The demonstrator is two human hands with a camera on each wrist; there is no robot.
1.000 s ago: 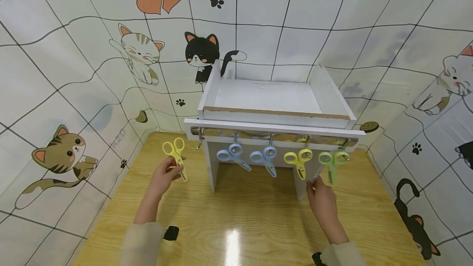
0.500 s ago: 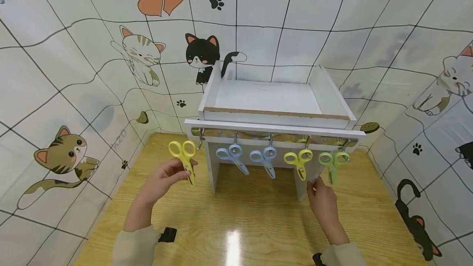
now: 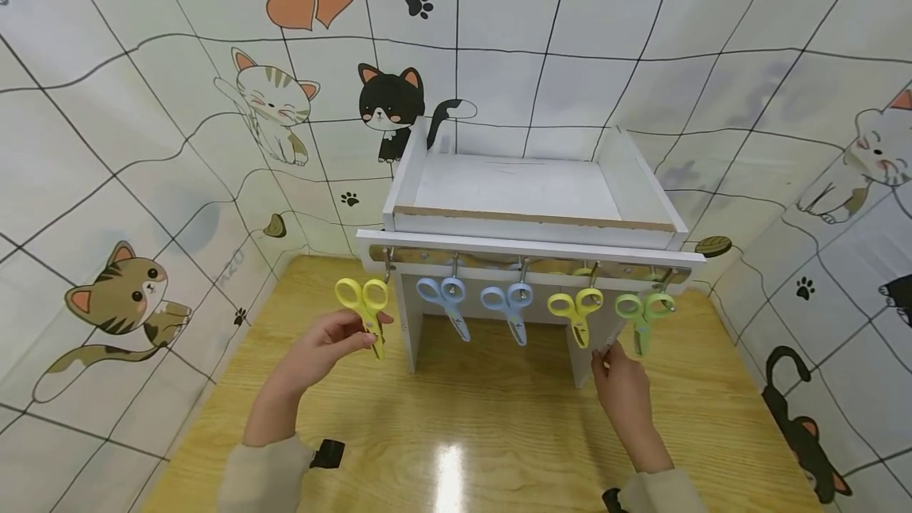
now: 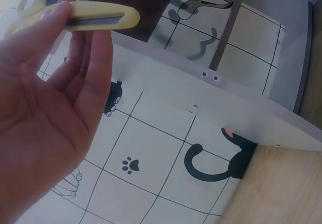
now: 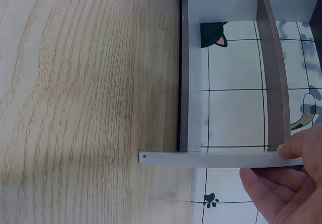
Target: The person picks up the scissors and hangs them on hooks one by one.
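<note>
My left hand (image 3: 321, 351) pinches yellow scissors (image 3: 368, 313) by the blade part between thumb and fingers, finger loops pointing up. In the left wrist view the scissors' yellow blade cover (image 4: 132, 17) sticks out past the fingertips. The loops are right at the leftmost metal hook (image 3: 388, 266) of a white rack (image 3: 513, 244). On the other hooks hang two pairs of blue scissors (image 3: 507, 303), another yellow pair (image 3: 575, 307) and a green pair (image 3: 644, 309). My right hand (image 3: 628, 394) pinches the edge of the rack's right side panel (image 5: 206, 159).
The rack stands on a wooden table (image 3: 470, 418) with a shallow tray (image 3: 513, 184) on top. Around the table's back and sides rise walls (image 3: 513, 93) printed with cartoon cats and grid lines. Black straps (image 3: 328, 454) show at both sleeves.
My left hand has carried the yellow scissors right to the leftmost hook. The left blue pair has swung to hang straighter. My right hand has stayed on the side panel.
</note>
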